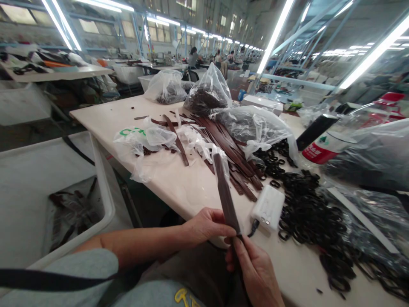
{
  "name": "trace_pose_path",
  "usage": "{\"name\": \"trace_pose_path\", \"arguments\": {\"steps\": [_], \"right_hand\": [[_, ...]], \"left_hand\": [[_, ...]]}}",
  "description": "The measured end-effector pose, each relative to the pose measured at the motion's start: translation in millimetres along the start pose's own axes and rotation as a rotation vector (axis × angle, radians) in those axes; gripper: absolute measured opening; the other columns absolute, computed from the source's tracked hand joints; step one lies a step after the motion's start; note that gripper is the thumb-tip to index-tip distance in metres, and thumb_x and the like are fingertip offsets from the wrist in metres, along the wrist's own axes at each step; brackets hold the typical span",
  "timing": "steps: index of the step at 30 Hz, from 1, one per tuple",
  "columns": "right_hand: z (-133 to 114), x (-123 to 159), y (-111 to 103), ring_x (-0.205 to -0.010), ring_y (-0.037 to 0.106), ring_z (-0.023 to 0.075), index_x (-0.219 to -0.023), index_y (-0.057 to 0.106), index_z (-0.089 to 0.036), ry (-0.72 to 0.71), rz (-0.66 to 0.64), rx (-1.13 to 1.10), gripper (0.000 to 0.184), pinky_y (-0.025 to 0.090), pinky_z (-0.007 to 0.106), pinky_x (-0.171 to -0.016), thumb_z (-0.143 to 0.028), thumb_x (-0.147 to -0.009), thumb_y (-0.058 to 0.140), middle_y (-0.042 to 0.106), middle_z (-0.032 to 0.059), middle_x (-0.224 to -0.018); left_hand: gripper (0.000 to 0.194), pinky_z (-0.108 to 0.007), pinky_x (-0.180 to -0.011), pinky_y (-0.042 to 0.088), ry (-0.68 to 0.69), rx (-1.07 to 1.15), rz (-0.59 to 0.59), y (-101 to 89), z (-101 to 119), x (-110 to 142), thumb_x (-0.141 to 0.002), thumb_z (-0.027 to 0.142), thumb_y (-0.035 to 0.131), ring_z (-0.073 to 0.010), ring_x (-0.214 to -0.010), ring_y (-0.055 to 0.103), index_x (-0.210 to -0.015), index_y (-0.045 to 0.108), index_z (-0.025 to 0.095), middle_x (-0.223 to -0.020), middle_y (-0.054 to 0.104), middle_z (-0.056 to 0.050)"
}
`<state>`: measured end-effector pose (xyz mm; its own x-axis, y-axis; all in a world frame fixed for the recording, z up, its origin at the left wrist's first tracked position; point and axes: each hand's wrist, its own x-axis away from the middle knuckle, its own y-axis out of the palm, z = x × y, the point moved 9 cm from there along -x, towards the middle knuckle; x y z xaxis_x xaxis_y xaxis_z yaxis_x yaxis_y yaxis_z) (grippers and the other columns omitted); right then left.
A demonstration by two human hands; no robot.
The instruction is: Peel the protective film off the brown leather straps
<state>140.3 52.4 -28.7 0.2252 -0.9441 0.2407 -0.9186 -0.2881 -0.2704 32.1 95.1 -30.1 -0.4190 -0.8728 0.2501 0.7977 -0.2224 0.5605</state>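
Note:
A long dark brown strap (225,192) stands tilted up from my lap over the table's near edge. My left hand (207,225) pinches it near its lower end with thumb and fingers closed. My right hand (255,273) wraps around the lower end just below. A pile of similar brown straps (230,149) lies on the pale table (172,179) beyond. Several black rings (306,209) are heaped to the right.
A white power bank (268,207) with a cable lies by the rings. Clear plastic bags (207,91) of dark parts stand at the back. A white bin (64,192) sits left of the table. A bottle with a red label (322,147) lies right. Other people work far behind.

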Motion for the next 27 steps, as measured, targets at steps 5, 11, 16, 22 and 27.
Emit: {"name": "trace_pose_path", "arguments": {"steps": [5,11,16,22,27], "right_hand": [[10,7,9,-0.052,0.060,0.0165,-0.086,0.067,-0.018,0.031,-0.002,-0.032,0.056,0.048,0.025,-0.051,-0.069,-0.090,0.045,0.063,0.0013,-0.060],[-11,2,-3,-0.052,0.059,0.0164,-0.085,0.068,-0.018,-0.063,0.146,-0.065,0.053,0.048,0.025,-0.051,-0.068,-0.089,0.050,0.062,0.0012,-0.059],[1,2,1,-0.048,0.058,0.0146,-0.084,0.069,-0.017,-0.071,0.110,-0.069,0.056,0.046,0.023,-0.048,-0.070,-0.088,0.050,0.062,0.0012,-0.057],[3,2,-4,-0.051,0.060,0.0159,-0.087,0.069,-0.017,-0.116,0.164,-0.030,0.054,0.047,0.024,-0.050,-0.067,-0.090,0.049,0.063,0.0017,-0.058],[6,5,-1,-0.048,0.058,0.0154,-0.083,0.068,-0.018,-0.135,0.122,0.028,0.059,0.045,0.024,-0.049,-0.070,-0.091,0.043,0.062,0.0014,-0.057]], "left_hand": [[0.042,-0.028,-0.081,0.050,0.137,0.149,0.225,-26.1,21,-9,-0.062,0.045,0.087,-0.0180,-0.083,0.065,-0.088,0.077,0.013,-0.090,0.074,-0.010],[0.029,-0.024,-0.062,0.045,0.025,-0.083,0.010,2.6,3,-2,-0.070,0.035,0.082,-0.0126,-0.060,0.057,-0.086,0.078,0.011,-0.068,0.069,-0.004],[0.041,-0.030,-0.085,0.050,0.247,0.111,0.198,-19.2,40,-10,-0.064,0.043,0.086,-0.0190,-0.084,0.066,-0.091,0.079,0.012,-0.093,0.075,-0.011],[0.033,-0.028,-0.069,0.048,0.063,-0.036,0.029,-0.3,6,-5,-0.071,0.039,0.082,-0.0151,-0.063,0.060,-0.090,0.079,0.011,-0.072,0.072,-0.006],[0.044,-0.030,-0.081,0.051,0.263,0.150,0.194,-20.0,47,-10,-0.064,0.048,0.085,-0.0197,-0.082,0.067,-0.088,0.078,0.013,-0.093,0.075,-0.012]]}}
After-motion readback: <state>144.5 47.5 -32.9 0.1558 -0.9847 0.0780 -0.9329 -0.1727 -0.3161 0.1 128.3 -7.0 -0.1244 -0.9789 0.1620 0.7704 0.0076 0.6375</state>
